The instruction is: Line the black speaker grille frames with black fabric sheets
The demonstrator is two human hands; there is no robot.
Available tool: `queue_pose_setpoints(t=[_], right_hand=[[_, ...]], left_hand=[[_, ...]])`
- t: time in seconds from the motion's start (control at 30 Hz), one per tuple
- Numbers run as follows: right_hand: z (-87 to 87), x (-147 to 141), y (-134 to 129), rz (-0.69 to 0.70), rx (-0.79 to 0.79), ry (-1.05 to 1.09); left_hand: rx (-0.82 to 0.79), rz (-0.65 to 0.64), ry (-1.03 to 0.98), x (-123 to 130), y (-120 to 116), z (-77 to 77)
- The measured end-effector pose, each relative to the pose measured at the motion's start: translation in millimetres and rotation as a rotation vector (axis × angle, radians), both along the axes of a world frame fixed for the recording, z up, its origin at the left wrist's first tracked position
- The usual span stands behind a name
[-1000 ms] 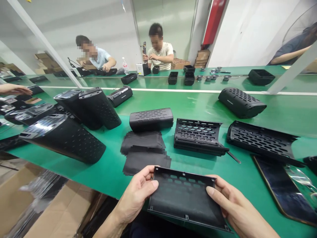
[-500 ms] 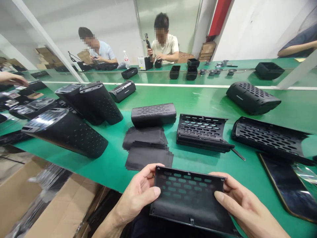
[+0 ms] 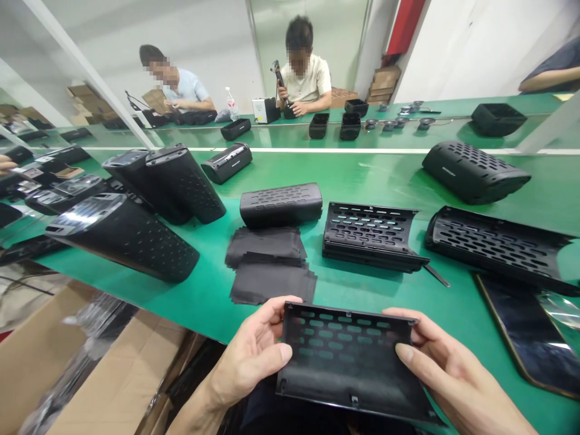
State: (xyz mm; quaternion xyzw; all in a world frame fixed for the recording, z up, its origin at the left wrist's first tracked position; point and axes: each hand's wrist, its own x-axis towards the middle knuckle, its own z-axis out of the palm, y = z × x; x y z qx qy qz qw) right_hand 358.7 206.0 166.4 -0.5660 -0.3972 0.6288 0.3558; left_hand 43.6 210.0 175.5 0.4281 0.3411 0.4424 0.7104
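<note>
A black curved shell (image 3: 344, 362) with rows of slots is held low in front of me, its hollow inner side facing up. My left hand (image 3: 258, 353) grips its left edge, the thumb on the inside. On the right edge, my right hand (image 3: 437, 356) holds it the same way. Dark thin material seems to cover the slots from within. Beyond the shell lie two piles of black sheets (image 3: 272, 279). Slotted shells are stacked (image 3: 369, 235) behind it to the right, with a thin metal tool (image 3: 437, 277) beside them.
Black oval cases (image 3: 127, 241) stand tilted at the left. Another case (image 3: 281, 204) lies behind the sheets. At the right are a long shell (image 3: 498, 248) and a dark tablet-like panel (image 3: 530, 332). Cardboard boxes (image 3: 113, 362) sit below the bench. Two people work across it.
My hands still hold the shell almost in place. The view has shifted slightly. At the far left, another person's hand has drawn back toward the frame edge.
</note>
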Motion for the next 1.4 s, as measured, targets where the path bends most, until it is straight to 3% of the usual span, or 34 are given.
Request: queue_pose_setpoints(t=[0.3,0.47,0.6,0.7,0.83,0.93,1.2,1.4], right_hand=[[-0.9,-1.0,-0.6,-0.057,-0.026,0.084],[8.8,-7.8,-1.7,-0.095,-0.052,0.169],[12.3,-11.6,-2.9,-0.227,-0.071,0.190],[1.8,-5.3,-3.2,-0.319,-0.099,0.121],[-18.8,7.5,-2.2,-0.303,-0.104,0.058],[-24.6,10.4,-1.4,-0.325,-0.120,0.081],[3.4,-10.3,-0.8,-0.333,-0.145,0.295],[9.9,-22.1,0.1,-0.199,0.007,0.392]], left_hand=[[-0.001,-0.030,-0.015,3.5,-0.5,-3.3],[-0.020,-0.038,-0.034,6.1,-1.2,-6.4],[-0.042,-0.012,-0.055,7.7,-2.8,-8.3],[-0.055,-0.007,-0.064,8.7,-4.8,-8.8],[-0.044,-0.014,-0.071,10.0,-6.4,-8.7],[-0.043,-0.020,-0.073,10.2,-6.4,-8.9],[-0.059,0.024,-0.084,11.9,-6.6,-8.9],[-0.164,0.089,-0.063,13.1,-11.5,-10.7]])
